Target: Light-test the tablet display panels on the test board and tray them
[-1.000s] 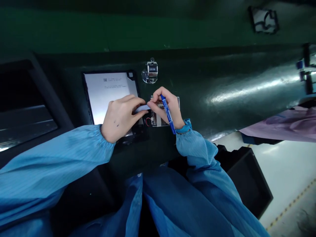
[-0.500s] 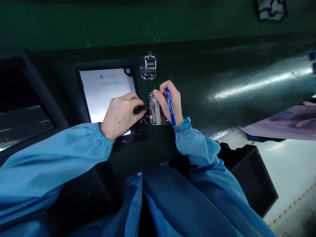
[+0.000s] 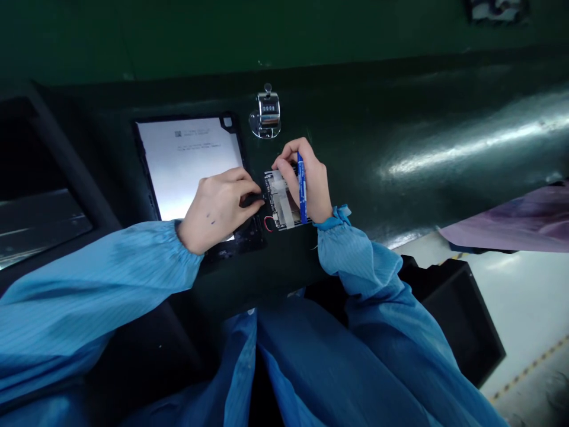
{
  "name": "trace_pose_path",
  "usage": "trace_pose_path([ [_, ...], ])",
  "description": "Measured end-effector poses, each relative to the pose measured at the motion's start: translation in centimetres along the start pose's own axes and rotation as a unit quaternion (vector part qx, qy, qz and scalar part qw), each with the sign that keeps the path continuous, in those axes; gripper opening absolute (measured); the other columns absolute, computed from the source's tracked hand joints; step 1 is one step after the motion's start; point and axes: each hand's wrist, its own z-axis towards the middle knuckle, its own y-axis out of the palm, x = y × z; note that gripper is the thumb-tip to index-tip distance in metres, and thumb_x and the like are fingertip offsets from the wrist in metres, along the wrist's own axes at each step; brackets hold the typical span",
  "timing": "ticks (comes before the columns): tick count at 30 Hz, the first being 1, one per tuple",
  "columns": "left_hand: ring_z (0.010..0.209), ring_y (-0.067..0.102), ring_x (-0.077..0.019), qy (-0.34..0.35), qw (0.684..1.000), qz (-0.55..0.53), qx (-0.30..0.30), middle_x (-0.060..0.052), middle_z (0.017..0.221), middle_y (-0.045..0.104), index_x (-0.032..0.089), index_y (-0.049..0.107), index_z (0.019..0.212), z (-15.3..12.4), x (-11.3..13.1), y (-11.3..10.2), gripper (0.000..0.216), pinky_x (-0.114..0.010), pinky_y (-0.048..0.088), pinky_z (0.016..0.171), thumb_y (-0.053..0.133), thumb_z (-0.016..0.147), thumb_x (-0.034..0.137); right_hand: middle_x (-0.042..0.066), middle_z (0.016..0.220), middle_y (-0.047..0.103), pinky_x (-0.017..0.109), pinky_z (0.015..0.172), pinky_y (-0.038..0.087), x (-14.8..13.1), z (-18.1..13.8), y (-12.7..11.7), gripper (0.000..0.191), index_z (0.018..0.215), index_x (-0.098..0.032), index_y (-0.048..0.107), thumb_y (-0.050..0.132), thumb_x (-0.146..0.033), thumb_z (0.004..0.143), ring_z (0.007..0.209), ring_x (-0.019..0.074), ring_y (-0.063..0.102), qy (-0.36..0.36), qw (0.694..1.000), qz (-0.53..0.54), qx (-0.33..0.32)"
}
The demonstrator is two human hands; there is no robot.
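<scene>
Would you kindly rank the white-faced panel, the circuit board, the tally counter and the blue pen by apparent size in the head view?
1. white-faced panel
2. circuit board
3. tally counter and blue pen: too close to rank; the pen is longer but thin, and partly hidden in the right hand.

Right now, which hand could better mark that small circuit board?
Probably the right hand: it holds the blue pen at the circuit board; the left hand has fingers busy at its edge.

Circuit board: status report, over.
Left hand fingertips at left edge of circuit board. Right hand grips blue pen, fingers on board's top edge. Tally counter behind, apart.
</scene>
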Motion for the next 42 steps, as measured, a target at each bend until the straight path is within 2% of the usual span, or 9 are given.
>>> trace_pose_path([
  [7,0.068,0.061,-0.0164,0.0,1.0,0.005,-0.012,-0.004,0.091,0.068,0.017,0.07,0.087,-0.4,0.4,0.0,0.005,-0.03,0.046,0.06,0.066,0.086,0.02,-0.002,0.083,0.064,0.026,0.078,0.047,0.0,0.0,0.1,0.007,0.092,-0.022,0.049,0.054,-0.026,0.096,0.079,0.0123,0.061,-0.01,1.0,-0.005,0.008],
  [15,0.065,0.059,-0.0155,-0.004,1.0,0.002,-0.009,-0.004,0.088,0.067,0.016,0.07,0.085,-0.4,0.4,0.1,0.005,-0.03,0.046,0.059,0.066,0.085,0.019,-0.002,0.083,0.065,0.031,0.077,0.049,0.0,-0.1,0.2,0.006,0.091,-0.025,0.049,0.054,-0.025,0.095,0.078,0.0164,0.063,-0.01,1.0,-0.005,0.011],
  [20,0.067,0.061,-0.0165,-0.01,1.0,0.015,-0.009,-0.005,0.089,0.067,0.016,0.07,0.086,-0.4,0.5,0.4,0.007,-0.03,0.047,0.059,0.065,0.085,0.021,-0.001,0.082,0.063,0.032,0.078,0.049,0.1,0.0,0.3,0.006,0.09,-0.025,0.049,0.053,-0.026,0.095,0.078,0.0159,0.062,-0.015,1.0,0.005,0.023],
  [22,0.069,0.062,-0.0172,-0.012,1.0,0.022,-0.01,-0.005,0.089,0.068,0.017,0.07,0.086,-0.3,0.5,0.5,0.008,-0.03,0.047,0.059,0.064,0.086,0.022,0.0,0.087,0.064,0.032,0.081,0.049,0.1,0.1,-0.1,0.007,0.094,-0.023,0.05,0.056,-0.022,0.092,0.082,0.0153,0.061,-0.022,1.0,0.016,-0.005],
  [26,0.069,0.062,-0.0171,-0.008,0.999,0.03,-0.011,-0.005,0.09,0.067,0.017,0.07,0.086,-0.3,0.5,0.6,0.012,-0.03,0.047,0.059,0.06,0.088,0.024,0.004,0.109,0.064,0.034,0.094,0.046,0.1,0.5,-1.8,0.047,0.111,-0.02,0.049,0.074,-0.015,0.071,0.103,0.0177,0.059,-0.067,0.987,0.055,-0.134],
  [29,0.068,0.062,-0.0171,-0.001,1.0,0.03,-0.009,-0.006,0.089,0.067,0.016,0.07,0.086,-0.3,0.5,0.6,0.012,-0.03,0.047,0.059,0.061,0.087,0.023,0.004,0.12,0.062,0.039,0.101,0.043,0.1,0.7,-2.5,0.058,0.117,-0.021,0.049,0.076,-0.016,0.066,0.113,0.0206,0.057,-0.082,0.978,0.046,-0.189],
  [34,0.067,0.061,-0.0164,0.006,0.999,0.033,0.003,-0.005,0.089,0.068,0.015,0.07,0.084,-0.3,0.4,0.6,0.008,-0.029,0.047,0.059,0.063,0.085,0.02,0.002,0.12,0.065,0.044,0.103,0.037,-0.3,0.4,-2.2,0.058,0.117,-0.023,0.053,0.078,-0.019,0.065,0.112,0.0244,0.057,-0.069,0.981,-0.013,-0.181],
  [39,0.069,0.063,-0.017,0.006,1.0,0.021,0.002,-0.005,0.092,0.068,0.016,0.069,0.086,0.1,0.1,1.3,0.009,-0.029,0.047,0.06,0.061,0.085,0.019,0.003,0.119,0.064,0.04,0.099,0.037,0.1,0.3,-2.0,0.053,0.117,-0.023,0.056,0.078,-0.023,0.069,0.109,0.0234,0.057,-0.081,0.981,-0.041,-0.17],
  [42,0.079,0.066,-0.0217,0.013,1.0,-0.002,-0.022,-0.007,0.096,0.069,0.018,0.069,0.088,-0.4,0.3,0.3,0.012,-0.033,0.051,0.066,0.058,0.089,0.024,0.002,0.113,0.065,0.036,0.096,0.038,-0.2,-0.1,-2.1,0.052,0.117,-0.022,0.057,0.079,-0.024,0.069,0.104,0.0214,0.059,-0.084,0.983,-0.064,-0.152],
])
